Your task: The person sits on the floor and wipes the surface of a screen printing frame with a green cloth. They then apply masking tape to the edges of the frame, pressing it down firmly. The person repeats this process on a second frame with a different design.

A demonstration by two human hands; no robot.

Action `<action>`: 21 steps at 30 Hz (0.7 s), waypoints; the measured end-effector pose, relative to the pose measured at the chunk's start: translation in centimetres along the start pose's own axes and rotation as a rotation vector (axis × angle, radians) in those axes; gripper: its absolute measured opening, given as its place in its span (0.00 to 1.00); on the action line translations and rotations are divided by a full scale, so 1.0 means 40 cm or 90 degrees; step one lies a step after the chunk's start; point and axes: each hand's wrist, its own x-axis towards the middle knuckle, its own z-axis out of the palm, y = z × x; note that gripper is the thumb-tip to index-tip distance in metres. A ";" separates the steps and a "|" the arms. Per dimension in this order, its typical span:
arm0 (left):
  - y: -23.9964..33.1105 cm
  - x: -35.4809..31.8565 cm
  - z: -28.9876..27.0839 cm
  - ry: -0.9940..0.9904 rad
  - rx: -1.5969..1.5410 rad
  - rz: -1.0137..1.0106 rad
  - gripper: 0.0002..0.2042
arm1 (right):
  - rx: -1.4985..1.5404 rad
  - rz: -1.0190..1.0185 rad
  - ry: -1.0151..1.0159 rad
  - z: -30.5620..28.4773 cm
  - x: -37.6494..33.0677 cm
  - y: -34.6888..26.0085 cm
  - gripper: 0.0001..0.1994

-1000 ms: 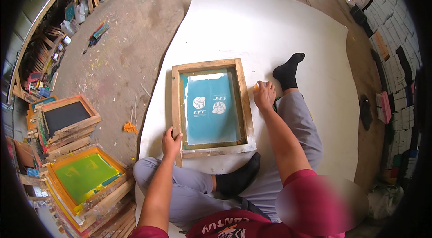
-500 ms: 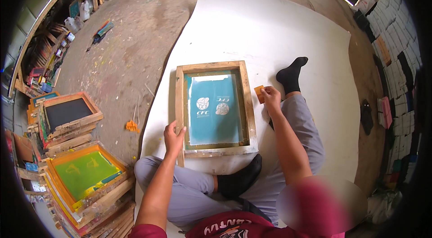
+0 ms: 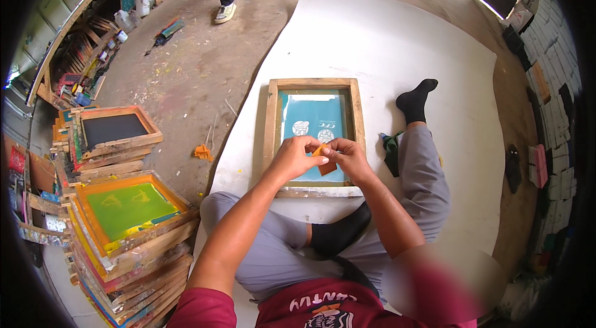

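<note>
Two hands meet at the centre of my view: the left hand and the right hand both pinch the orange piece, over the wooden-framed blue screen. I would pinch lightly, near its edges, so it does not crease.

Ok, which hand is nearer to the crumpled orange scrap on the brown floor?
Left. The left hand is to the right of the scrap, over the blue rectangular wooden-framed screen; the right hand is also over the screen, but farther right.
</note>
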 end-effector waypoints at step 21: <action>-0.095 0.002 -0.002 0.086 -0.209 -0.093 0.13 | -0.395 -0.313 0.177 0.003 -0.078 0.100 0.31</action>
